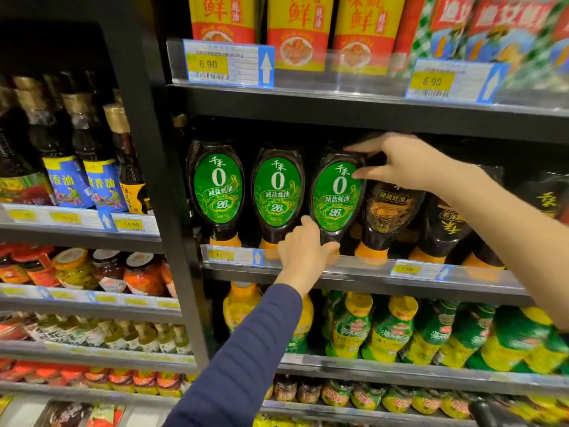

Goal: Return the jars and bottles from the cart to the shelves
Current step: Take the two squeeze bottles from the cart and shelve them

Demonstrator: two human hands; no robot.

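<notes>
The bottle (335, 195) with the green label is held on the middle shelf (369, 274), cap down, third in its row. Its thin lower end is gripped by the left hand (303, 249). Its wide top is pinched between the thumb and fingers of the right hand (400, 163). A dark bottle (391, 211) is seen just beside it.

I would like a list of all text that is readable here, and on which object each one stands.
"6.90": top-left price tag and top-right price tag.
"14.90": left-shelf price tag.
"7.90": middle-shelf price tag.
"千禾 0 减盐蚝油 26": held green-label bottle.
"香油": blue-label bottles.
"鲜": yellow pouches.
Barcodes, small print, lower shelves: too blurred to read.
</notes>
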